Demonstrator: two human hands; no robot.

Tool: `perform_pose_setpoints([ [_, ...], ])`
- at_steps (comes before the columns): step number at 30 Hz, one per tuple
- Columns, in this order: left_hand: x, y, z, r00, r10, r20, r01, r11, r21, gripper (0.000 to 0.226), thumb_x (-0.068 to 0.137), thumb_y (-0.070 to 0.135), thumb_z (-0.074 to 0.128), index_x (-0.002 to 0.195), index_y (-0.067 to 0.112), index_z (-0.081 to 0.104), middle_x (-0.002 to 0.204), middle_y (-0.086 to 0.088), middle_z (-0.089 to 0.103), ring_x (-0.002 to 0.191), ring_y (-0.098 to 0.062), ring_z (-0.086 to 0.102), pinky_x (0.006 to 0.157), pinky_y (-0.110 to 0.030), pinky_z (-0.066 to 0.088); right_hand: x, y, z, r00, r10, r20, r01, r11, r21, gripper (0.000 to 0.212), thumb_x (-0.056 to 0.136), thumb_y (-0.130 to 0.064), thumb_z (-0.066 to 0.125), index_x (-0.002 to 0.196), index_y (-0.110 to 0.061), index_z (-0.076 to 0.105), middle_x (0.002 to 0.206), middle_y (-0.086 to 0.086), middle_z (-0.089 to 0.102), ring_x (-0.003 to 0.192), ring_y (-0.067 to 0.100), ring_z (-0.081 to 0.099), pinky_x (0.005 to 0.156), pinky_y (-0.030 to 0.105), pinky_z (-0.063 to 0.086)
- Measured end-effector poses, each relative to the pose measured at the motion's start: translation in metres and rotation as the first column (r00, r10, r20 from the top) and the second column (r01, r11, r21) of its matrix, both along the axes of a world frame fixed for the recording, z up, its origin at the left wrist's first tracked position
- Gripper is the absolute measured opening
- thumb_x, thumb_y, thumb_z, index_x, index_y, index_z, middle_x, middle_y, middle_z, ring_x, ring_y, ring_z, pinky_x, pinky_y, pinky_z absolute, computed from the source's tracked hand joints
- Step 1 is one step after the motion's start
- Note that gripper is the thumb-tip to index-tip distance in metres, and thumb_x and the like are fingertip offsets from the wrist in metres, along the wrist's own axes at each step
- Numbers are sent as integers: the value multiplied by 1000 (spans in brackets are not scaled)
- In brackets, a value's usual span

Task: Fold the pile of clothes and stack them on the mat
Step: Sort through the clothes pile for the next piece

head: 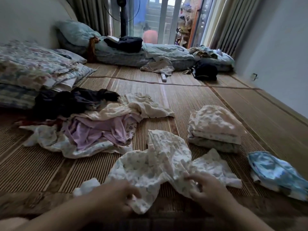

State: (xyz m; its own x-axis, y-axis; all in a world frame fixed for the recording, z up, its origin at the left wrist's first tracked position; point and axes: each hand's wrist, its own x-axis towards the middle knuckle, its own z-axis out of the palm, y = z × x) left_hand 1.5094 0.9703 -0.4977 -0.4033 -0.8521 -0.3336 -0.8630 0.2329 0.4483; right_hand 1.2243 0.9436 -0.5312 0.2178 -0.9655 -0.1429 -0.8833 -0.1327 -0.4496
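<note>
Left hand (116, 195) and right hand (205, 187) each pinch the crumpled printed garment (158, 165) (blurred) on the mat (191, 97), beside the folded stack (215, 127)

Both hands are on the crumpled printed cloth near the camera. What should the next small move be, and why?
Probably draw the left hand and right hand apart to spread the printed cloth flat on the mat. Both grip its near edge, and it lies bunched and creased between them, too rumpled to fold neatly for the folded stack beyond.
</note>
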Motion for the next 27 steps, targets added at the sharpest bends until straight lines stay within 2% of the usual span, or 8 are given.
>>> perform_pose_setpoints([
  [3,3,-39,-14,962,131,-239,-139,990,-15,30,68,58,56,95,47,63,88,24,61,79,6,59,75,-23,52,17,-39,14,974,-135,181,167,971,-172,36,85,-38,64,120,-27,62,108,-3,61,90,6,58,79,24,48],
  [7,-18,-109,-19,876,294,-382,-346,935,-75,33,89,45,58,115,24,64,102,9,61,91,-10,61,71,-27,49,38,-116,14,904,-316,287,323,946,24,51,92,-40,55,136,-15,49,128,8,57,114,22,55,95,38,46],
  [10,-32,-159,-33,789,485,-377,-508,860,42,26,99,28,44,84,18,62,75,1,61,68,-17,56,58,-28,45,47,-166,-3,884,-403,239,391,915,96,52,96,-38,46,139,-9,44,139,13,50,126,28,47,104,38,39],
  [12,-39,-181,-40,751,559,-352,-559,822,114,31,98,16,40,76,18,61,67,2,56,61,-16,52,48,-23,41,49,-191,-17,881,-440,174,422,897,130,45,98,-38,40,128,-7,54,132,15,55,120,30,50,97,36,40],
  [15,-50,-199,-52,731,612,-303,-583,790,188,24,93,13,47,91,12,71,84,-5,66,76,-21,58,63,-22,43,49,-208,-29,885,-459,77,443,881,164,53,92,-50,47,117,-6,59,120,12,61,110,30,56,86,34,45],
  [18,-59,-202,-55,537,714,-450,-503,699,509,14,92,11,55,95,9,69,86,-11,68,70,-20,61,61,-28,51,46,-211,-28,911,-410,50,382,880,281,46,81,-51,64,95,-8,70,97,8,70,89,20,63,74,31,50],
  [23,-65,-191,-37,749,548,-371,-378,815,440,19,93,20,55,83,9,66,78,-4,64,68,-13,58,60,-23,46,44,-183,6,876,-351,330,142,843,520,16,86,-24,66,92,-9,70,90,12,71,74,20,64,70,36,57],
  [27,-61,-177,5,761,398,-512,-288,915,283,11,85,3,62,78,12,63,71,-2,57,69,-19,50,62,-28,42,33,-151,57,591,-406,697,-66,837,543,18,91,-14,58,74,-14,54,73,7,54,59,17,52,55,32,47],
])
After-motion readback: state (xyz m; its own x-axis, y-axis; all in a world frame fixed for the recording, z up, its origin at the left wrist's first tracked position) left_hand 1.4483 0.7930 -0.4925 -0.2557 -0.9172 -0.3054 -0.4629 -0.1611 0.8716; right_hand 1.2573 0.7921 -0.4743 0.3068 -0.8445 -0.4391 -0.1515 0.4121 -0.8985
